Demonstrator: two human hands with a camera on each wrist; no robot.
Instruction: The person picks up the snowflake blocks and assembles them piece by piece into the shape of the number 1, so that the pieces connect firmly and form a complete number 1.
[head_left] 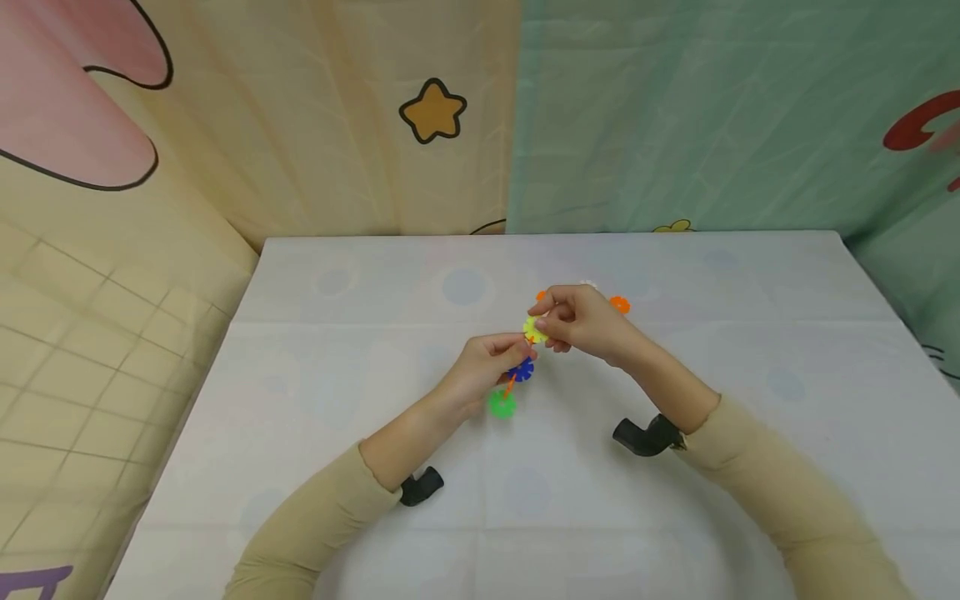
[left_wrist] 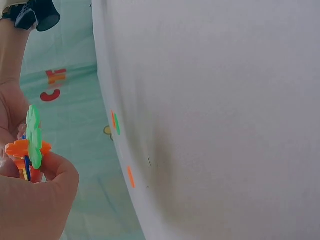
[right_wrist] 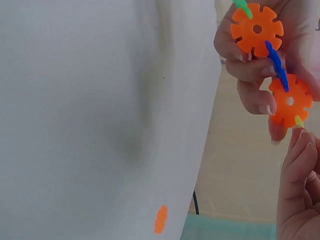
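Notched plastic discs are slotted together in a chain: a green disc [head_left: 502, 405] at the near end, an orange disc [right_wrist: 257, 31], a blue disc [head_left: 522, 371], a second orange disc [right_wrist: 291, 102] and a yellow disc [head_left: 534, 330] at the far end. My left hand [head_left: 480, 367] grips the middle of the chain, its fingers behind the orange and blue discs in the right wrist view. With thumb and fingertips, my right hand [head_left: 588, 321] pinches the yellow disc, whose edge meets the second orange disc. Both hands hold the chain above the table.
Loose discs lie beyond my right hand on the white-covered table [head_left: 360, 400]: an orange disc [head_left: 619, 304], another orange disc [head_left: 541, 296] and a partly hidden white disc [head_left: 588, 284]. Printed curtains [head_left: 360, 150] rise behind the table's back edge. Black curved pieces [head_left: 648, 435] sit at both wrists.
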